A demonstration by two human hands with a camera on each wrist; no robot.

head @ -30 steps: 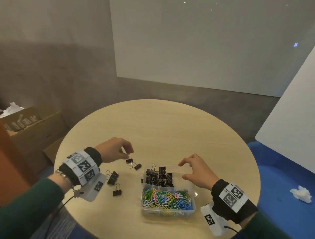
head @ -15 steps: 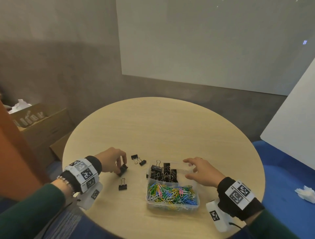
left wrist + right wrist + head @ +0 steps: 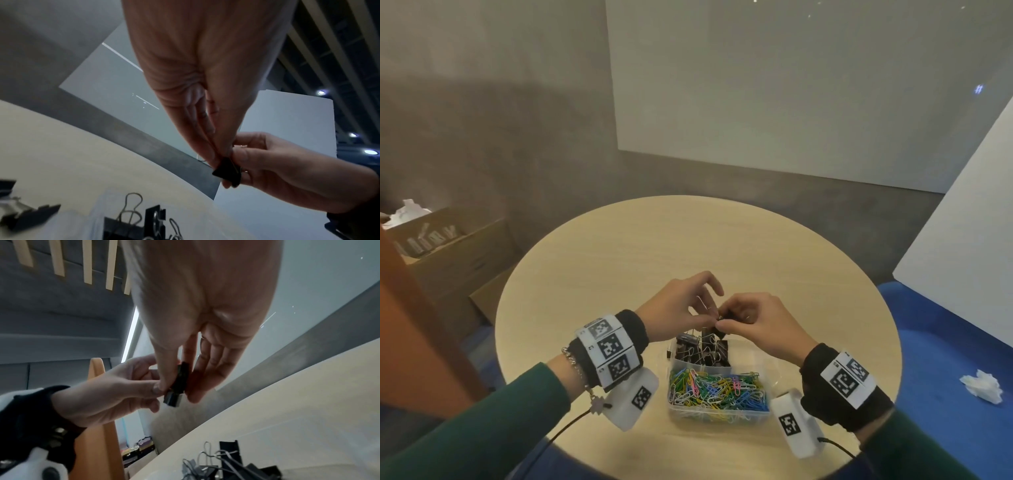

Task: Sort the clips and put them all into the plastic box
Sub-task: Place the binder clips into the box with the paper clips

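Both hands, left (image 3: 681,303) and right (image 3: 756,323), pinch one black clip (image 3: 726,314) together just above the box (image 3: 774,368). Best to let one hand release, then drop the clip among the binder clips (image 3: 703,351), not the paper clips (image 3: 717,389).

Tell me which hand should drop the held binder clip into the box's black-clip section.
Right, probably. The right hand pinches the binder clip and sits almost above the black-clip section; the left hand only pinches its edge.
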